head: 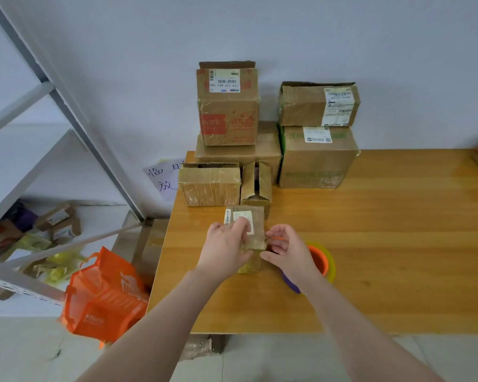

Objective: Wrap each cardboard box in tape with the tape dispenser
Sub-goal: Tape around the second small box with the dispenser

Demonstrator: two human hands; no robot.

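Observation:
A small cardboard box (255, 224) with a white label sits on the wooden table (384, 244) in front of me. My left hand (226, 248) grips its left side, fingers over the label and thumb on its near face. My right hand (283, 250) holds the tape dispenser (319, 260), an orange core with a yellowish tape roll and a purple handle, against the box's right side. The dispenser is largely hidden by this hand.
Several taped cardboard boxes (228, 106) are stacked against the wall at the back of the table. A metal shelf (39, 161) stands to the left, with an orange bag (105, 296) on the floor by the table's left edge.

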